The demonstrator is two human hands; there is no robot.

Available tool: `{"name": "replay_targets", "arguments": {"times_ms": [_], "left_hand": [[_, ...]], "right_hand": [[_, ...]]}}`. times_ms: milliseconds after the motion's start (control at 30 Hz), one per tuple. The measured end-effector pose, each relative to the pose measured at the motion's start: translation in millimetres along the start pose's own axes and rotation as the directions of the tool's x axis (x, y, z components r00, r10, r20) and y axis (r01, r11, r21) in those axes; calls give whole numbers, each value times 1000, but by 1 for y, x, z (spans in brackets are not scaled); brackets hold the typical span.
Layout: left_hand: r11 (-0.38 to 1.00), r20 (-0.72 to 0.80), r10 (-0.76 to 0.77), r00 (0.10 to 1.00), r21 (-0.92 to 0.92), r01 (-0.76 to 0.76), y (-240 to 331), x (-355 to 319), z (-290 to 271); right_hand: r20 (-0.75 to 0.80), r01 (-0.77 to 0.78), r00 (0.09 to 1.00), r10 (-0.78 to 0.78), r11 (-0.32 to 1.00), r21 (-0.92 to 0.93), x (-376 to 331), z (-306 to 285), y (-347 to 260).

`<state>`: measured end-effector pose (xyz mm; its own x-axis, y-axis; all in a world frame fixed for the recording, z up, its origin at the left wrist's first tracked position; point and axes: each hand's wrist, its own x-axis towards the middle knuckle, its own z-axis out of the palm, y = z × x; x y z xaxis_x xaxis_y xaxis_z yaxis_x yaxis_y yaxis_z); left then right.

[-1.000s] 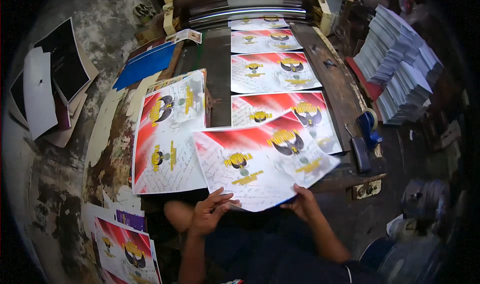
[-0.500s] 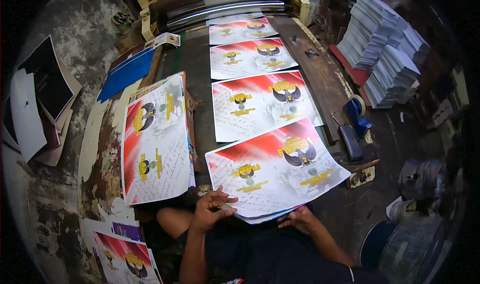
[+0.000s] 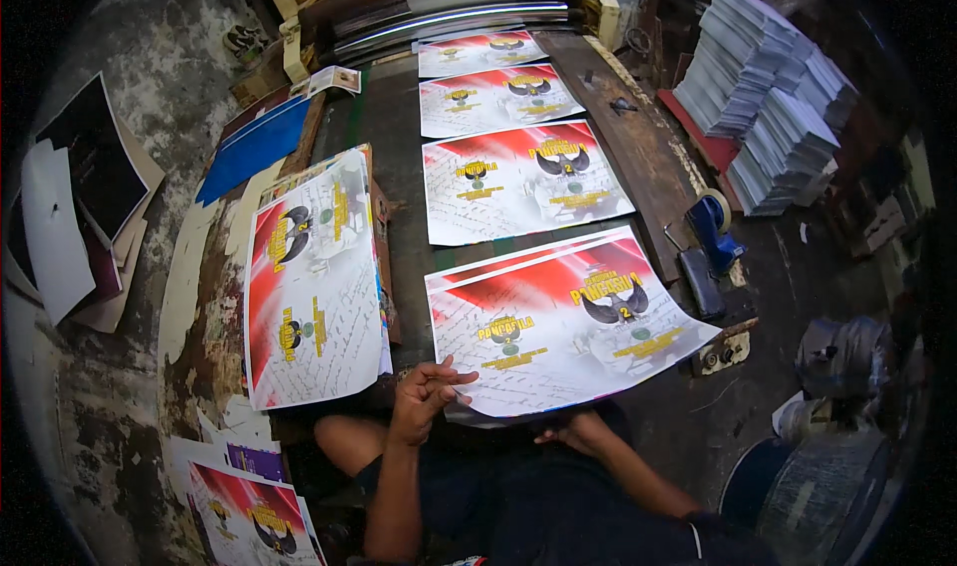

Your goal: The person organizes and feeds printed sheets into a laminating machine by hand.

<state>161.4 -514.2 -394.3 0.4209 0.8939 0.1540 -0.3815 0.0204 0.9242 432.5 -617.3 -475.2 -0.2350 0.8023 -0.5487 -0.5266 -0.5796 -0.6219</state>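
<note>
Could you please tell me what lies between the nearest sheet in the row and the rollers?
In the head view, at least three more printed sheets lie in line on the dark surface between the nearest sheet and the rollers.

At lower centre, the front sheet (image 3: 558, 337) hides part of your right hand (image 3: 580, 432), obscuring its grip. The bottom edge crops the printed pile (image 3: 249, 519) at lower left; fine script looks illegible.
</note>
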Motion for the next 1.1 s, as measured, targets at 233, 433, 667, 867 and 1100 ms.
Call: {"name": "replay_targets", "arguments": {"times_ms": [233, 433, 667, 867, 1100], "left_hand": [[996, 20, 39, 999, 82, -40, 2, -3, -11], [993, 15, 50, 999, 106, -51, 12, -13, -17], [996, 16, 3, 1000, 85, -4, 19, -26, -22], [987, 16, 10, 1000, 162, -13, 16, -35, -39], [971, 24, -41, 999, 237, 34, 21, -50, -52]], "right_hand": [[-130, 103, 986, -101, 995, 7, 43, 16, -1], [-130, 159, 979, -156, 987, 13, 58, 29, -11], [-79, 199, 977, -200, 980, -15, 39, 46, 2], [174, 249, 958, -228, 962, -112, -17, 63, 18], [313, 9, 947, -64, 984, 177, -31, 70, 39]]}}
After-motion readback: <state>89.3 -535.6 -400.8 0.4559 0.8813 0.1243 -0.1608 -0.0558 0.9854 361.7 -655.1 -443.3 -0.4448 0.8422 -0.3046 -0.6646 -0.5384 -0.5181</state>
